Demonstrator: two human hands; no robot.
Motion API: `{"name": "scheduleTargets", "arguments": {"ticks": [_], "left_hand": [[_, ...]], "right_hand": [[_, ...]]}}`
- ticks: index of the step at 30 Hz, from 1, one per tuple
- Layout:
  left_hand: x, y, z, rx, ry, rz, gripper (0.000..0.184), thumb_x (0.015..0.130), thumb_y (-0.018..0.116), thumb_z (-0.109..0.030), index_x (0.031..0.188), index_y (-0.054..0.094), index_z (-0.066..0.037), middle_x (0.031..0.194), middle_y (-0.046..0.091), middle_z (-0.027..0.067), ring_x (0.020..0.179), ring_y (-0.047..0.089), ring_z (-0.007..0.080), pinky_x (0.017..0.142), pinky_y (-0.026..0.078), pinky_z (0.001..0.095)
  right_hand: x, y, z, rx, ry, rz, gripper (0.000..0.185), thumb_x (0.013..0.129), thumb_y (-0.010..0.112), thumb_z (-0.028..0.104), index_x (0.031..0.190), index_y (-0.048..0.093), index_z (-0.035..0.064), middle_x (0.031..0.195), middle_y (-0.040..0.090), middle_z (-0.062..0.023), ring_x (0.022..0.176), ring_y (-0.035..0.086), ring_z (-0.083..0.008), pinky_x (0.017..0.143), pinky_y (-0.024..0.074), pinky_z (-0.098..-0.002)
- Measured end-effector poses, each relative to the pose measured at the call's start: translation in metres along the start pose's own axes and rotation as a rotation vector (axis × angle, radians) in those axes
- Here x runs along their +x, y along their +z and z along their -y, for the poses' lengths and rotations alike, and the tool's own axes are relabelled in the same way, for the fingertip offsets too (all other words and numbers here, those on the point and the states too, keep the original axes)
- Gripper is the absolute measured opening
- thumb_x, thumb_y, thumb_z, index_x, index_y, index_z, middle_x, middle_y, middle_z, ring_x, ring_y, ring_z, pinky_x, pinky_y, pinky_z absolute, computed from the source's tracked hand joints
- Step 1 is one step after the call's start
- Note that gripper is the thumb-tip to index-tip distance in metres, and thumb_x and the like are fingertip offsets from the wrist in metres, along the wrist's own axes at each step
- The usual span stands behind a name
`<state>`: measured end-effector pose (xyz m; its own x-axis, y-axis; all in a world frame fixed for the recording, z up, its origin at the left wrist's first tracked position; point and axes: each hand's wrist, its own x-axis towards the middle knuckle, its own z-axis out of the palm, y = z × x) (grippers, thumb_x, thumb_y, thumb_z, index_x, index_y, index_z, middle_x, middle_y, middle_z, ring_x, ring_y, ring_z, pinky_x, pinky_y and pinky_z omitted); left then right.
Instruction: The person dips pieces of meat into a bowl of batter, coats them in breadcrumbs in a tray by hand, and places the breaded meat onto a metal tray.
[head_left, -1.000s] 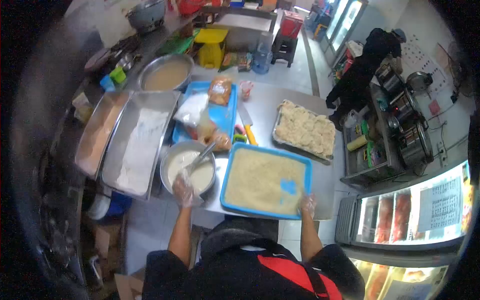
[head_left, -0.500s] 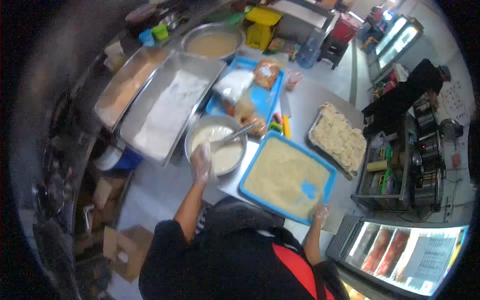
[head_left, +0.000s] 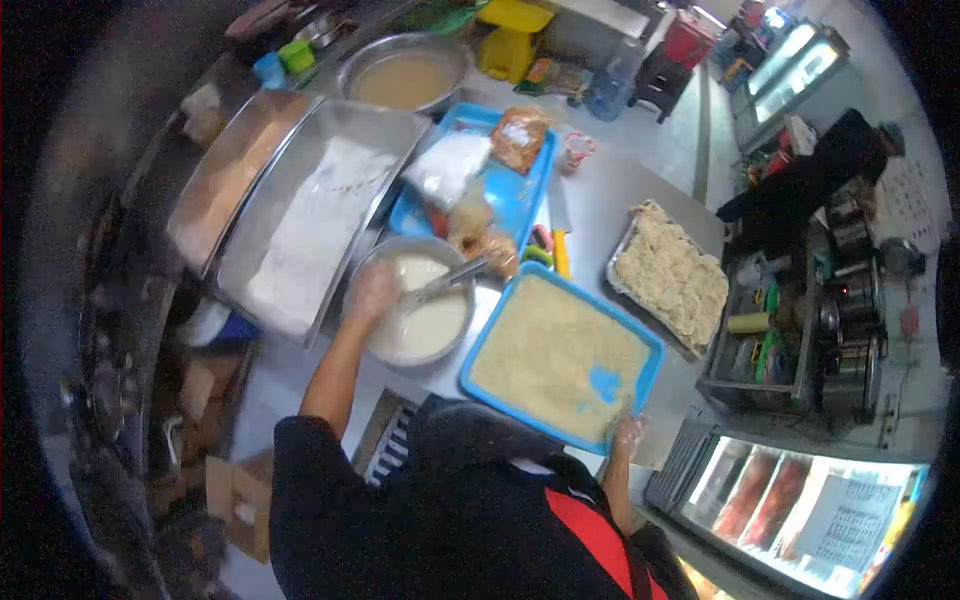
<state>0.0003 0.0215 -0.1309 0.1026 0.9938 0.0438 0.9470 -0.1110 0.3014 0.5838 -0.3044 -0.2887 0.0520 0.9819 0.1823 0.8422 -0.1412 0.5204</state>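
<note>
Head view. Left hand [head_left: 372,292], in a clear glove, blurred, at the left side of a round steel bowl [head_left: 398,360]. Bowl contents: creamy white liquid [head_left: 425,330], with a metal utensil [head_left: 452,280] slanting out over the far right rim. Left-hand grip: cannot tell whether the fingers are closed on rim or utensil.

Right hand [head_left: 627,432], also gloved, at the near right corner of a blue plastic tray [head_left: 534,422], touching it; finger closure too small to tell. Tray sits on the steel table [head_left: 600,215], just right of the bowl. Contents: pale crumbs [head_left: 555,335], spread flat, blue base exposed in a patch near the right hand.

Left of bowl: deep rectangular pan [head_left: 385,125] with white powder [head_left: 320,215]; beside it, a narrower pan with peach-coloured powder [head_left: 240,170]. Beyond: wide basin [head_left: 452,60], tan liquid.

Second blue tray [head_left: 510,195], behind bowl: bag of white powder [head_left: 448,170], bag of orange-brown contents [head_left: 520,138], further bags [head_left: 480,238].

Right: metal tray heaped with pale, lumpy coated pieces [head_left: 670,270]. Yellow-handled knife [head_left: 561,255] between trays.
</note>
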Motion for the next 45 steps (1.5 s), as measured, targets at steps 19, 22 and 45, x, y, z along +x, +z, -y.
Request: {"name": "scheduleTargets", "arguments": {"ticks": [19,22,45], "left_hand": [[0.019,-0.009,-0.022,0.198,0.095,0.177,0.013,0.067,0.056,-0.012,0.073,0.064,-0.003,0.08,0.063,0.0186,0.075,0.062,0.0337,0.066,0.049,0.0435],[0.02,-0.001,-0.016,0.175,0.12,0.138,0.012,0.066,0.056,-0.013,0.071,0.064,-0.004,0.079,0.063,0.0178,0.073,0.062,0.0327,0.065,0.049,0.0425],[0.027,-0.017,-0.014,0.155,-0.013,0.245,0.018,0.07,0.054,-0.014,0.076,0.065,-0.001,0.083,0.062,0.0214,0.079,0.062,0.0329,0.07,0.05,0.0421]], "right_hand": [[0.011,0.004,0.023,-0.162,0.106,-0.035,0.026,0.085,0.043,0.025,0.108,0.045,0.0125,0.1,0.046,-0.0033,0.094,0.039,-0.0196,0.082,0.0283,-0.0407],[0.012,0.0,0.023,-0.124,0.116,-0.023,0.025,0.085,0.044,0.024,0.107,0.047,0.0129,0.098,0.048,-0.0038,0.092,0.042,-0.0199,0.08,0.0317,-0.0404],[0.012,0.003,0.017,-0.06,0.138,-0.12,0.02,0.087,0.042,0.02,0.104,0.05,0.0126,0.077,0.053,-0.0041,0.064,0.051,-0.0144,0.062,0.046,-0.0316]]}}
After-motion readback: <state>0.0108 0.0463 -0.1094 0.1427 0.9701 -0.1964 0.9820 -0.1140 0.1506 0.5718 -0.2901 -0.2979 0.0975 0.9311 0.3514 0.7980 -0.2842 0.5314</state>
